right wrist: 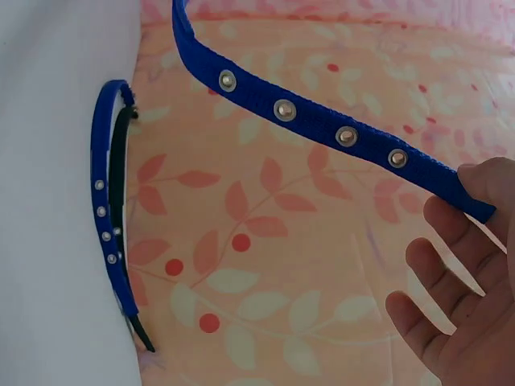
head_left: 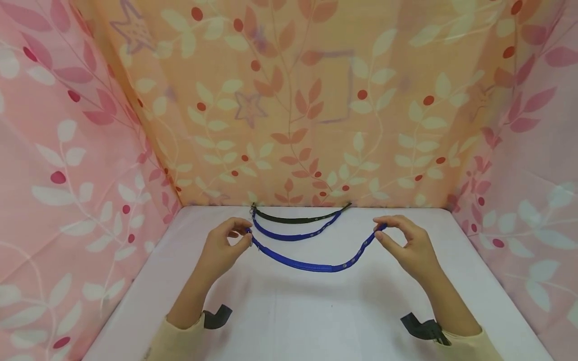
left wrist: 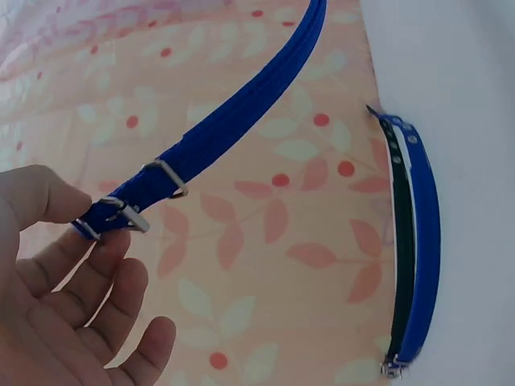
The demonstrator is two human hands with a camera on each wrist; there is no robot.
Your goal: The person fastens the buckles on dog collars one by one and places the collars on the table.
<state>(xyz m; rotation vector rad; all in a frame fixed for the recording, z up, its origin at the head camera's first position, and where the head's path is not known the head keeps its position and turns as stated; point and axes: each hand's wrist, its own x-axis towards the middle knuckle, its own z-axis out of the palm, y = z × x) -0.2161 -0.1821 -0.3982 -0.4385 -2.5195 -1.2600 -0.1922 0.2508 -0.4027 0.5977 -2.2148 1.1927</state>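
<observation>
A blue collar (head_left: pixel 311 265) with metal eyelets hangs in a sagging curve between both hands, above the white table. My left hand (head_left: pixel 224 244) pinches its buckle end between thumb and fingers; the metal buckle (left wrist: pixel 125 213) shows in the left wrist view. At the other end, my right hand (head_left: pixel 410 246) pinches the tip beyond the eyelets (right wrist: pixel 346 136). Behind it on the table lie a second blue collar (head_left: pixel 291 237) and a dark green collar (head_left: pixel 289 220), curved side by side with their buckles to the left.
The white table (head_left: pixel 289 326) ends at an orange leaf-patterned cloth (head_left: pixel 289 100) behind the collars. Pink patterned cloth walls (head_left: pixel 67 225) stand at left and right. Dark straps (head_left: pixel 422 328) stick out from both sleeve cuffs.
</observation>
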